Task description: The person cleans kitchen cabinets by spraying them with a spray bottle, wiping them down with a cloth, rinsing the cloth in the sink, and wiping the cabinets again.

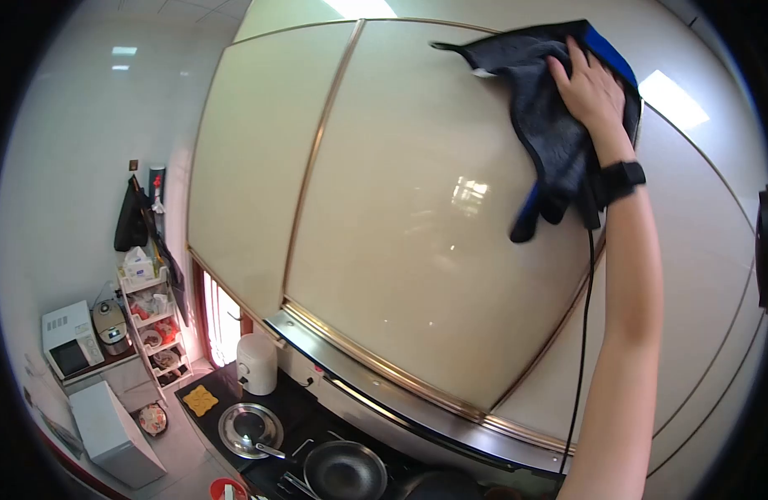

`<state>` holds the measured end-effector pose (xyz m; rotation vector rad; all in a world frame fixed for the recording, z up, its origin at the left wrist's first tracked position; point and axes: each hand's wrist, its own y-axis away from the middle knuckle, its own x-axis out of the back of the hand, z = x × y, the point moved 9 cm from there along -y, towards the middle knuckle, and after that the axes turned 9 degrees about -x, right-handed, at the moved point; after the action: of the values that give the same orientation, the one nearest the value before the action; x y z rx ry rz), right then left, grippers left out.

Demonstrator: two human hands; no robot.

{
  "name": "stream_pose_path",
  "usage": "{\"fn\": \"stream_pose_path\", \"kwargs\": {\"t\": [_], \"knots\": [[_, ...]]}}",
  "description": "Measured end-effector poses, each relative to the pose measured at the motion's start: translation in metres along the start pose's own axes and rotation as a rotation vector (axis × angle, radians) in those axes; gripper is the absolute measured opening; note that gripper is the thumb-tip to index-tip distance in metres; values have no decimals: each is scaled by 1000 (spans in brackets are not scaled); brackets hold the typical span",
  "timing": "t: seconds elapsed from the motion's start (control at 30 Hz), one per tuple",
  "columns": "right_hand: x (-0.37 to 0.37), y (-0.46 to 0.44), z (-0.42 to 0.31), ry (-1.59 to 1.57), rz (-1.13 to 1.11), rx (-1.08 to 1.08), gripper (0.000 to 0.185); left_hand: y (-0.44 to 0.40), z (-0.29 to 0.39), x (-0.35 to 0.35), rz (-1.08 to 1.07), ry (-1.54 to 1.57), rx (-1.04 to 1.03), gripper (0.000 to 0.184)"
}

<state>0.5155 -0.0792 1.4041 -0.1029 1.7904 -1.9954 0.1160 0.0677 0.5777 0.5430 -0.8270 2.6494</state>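
My right hand point(594, 93) is raised high at the upper right, its back towards me. It holds a dark grey cloth with blue edging point(546, 92) pressed against the upper part of a glossy cream cabinet door point(417, 192). The fingers lie over the cloth, and their tips are partly hidden in its folds. One corner of the cloth sticks out to the left, and its lower end hangs down in loose folds. A black band point(621, 183) with a cable point(585, 333) circles my right wrist. My left hand is out of view.
Below the cabinets runs a metal range hood edge point(417, 396). On the dark counter are a wok point(345, 473), a steel lid point(251, 431), a yellow trivet point(200, 401) and a white appliance point(257, 364). A microwave point(72, 340) and a shelf rack point(155, 325) stand at the left.
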Motion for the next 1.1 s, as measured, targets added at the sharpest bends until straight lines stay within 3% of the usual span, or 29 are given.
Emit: {"fn": "stream_pose_path", "kwargs": {"t": [0.03, 0.07, 0.13, 0.17, 0.23, 0.27, 0.37, 0.5, 0.57, 0.67, 0.7, 0.73, 0.77, 0.8, 0.9, 0.97, 1.0, 1.1], "knots": [[6, 7, 15, 75, 53, -28, 66, -18, 15, 1, -13, 4, -3, 32], [11, 19, 11, 160, 222, 119, 65, -39, 30, -4, -59, 106, -6, 36], [24, 55, -11, 102, 257, 228, 58, -66, 64, -11, -125, 313, -73, 49], [35, 77, -29, -67, 140, 302, 57, -79, 85, -13, -141, 417, -138, 60], [60, 141, -58, -379, -80, 418, 61, -131, 129, -16, -114, 356, -233, 20], [68, 177, -67, -522, -196, 483, 64, -145, 159, -13, -133, 397, -247, 16], [71, 301, -63, -599, -541, 605, 58, -182, 224, -13, -231, 503, -293, 16], [93, 322, 2, -747, -777, 592, 56, -241, 294, -6, -308, 597, -394, 15], [110, 271, 52, -455, -531, 532, 57, -269, 339, 5, -387, 677, -371, 17], [107, 186, 143, -202, -397, 152, 62, -306, 387, 4, -446, 830, -358, 35], [111, 159, 167, -167, -138, 175, 60, -316, 397, 2, -454, 872, -316, 40], [90, 133, 203, -46, -172, 14, 59, -329, 403, -3, -457, 881, -333, 17], [80, 107, 225, 28, -211, -145, 59, -340, 409, -10, -475, 868, -342, 49], [70, 87, 239, 182, 145, 6, 60, -349, 415, -18, -499, 845, -345, 45], [63, 80, 194, 345, 0, -67, 61, -366, 434, -38, -548, 815, -363, 36], [68, 127, 126, 285, 9, 201, 61, -365, 442, -53, -581, 820, -374, 30], [93, 156, 98, -183, 56, 223, 60, -367, 445, -56, -557, 870, -351, 25], [107, 258, 60, -573, -421, 299, 68, -363, 456, -68, -563, 950, -329, 22]]}}
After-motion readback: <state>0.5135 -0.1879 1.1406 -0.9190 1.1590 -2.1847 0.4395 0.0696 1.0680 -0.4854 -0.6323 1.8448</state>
